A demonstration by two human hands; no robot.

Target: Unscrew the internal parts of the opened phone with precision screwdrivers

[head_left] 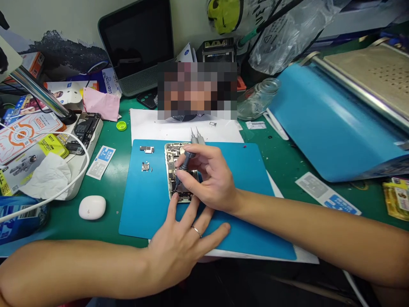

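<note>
An opened smartphone (171, 170) lies on a blue mat (143, 209), its inner boards showing. My right hand (212, 179) pinches a dark screwdriver (185, 164), tilted with its tip down at the phone's lower left part. That hand covers much of the phone's right side. Below, my left hand (187, 230) is spread out, with a ring on one finger and its fingertips at the phone's bottom edge. Two small metal parts, an upper one (147, 149) and a lower one (145, 166), lie left of the phone. Two grey pointed tools (197, 136) stick out behind my right hand.
On the left are a white case (92, 207), a crumpled tissue (47, 175), several boxes and a white cable (84, 157). A tablet-like screen (137, 42) stands at the back. A glass jar (258, 100) lies back right, beside a large blue sheet (319, 123).
</note>
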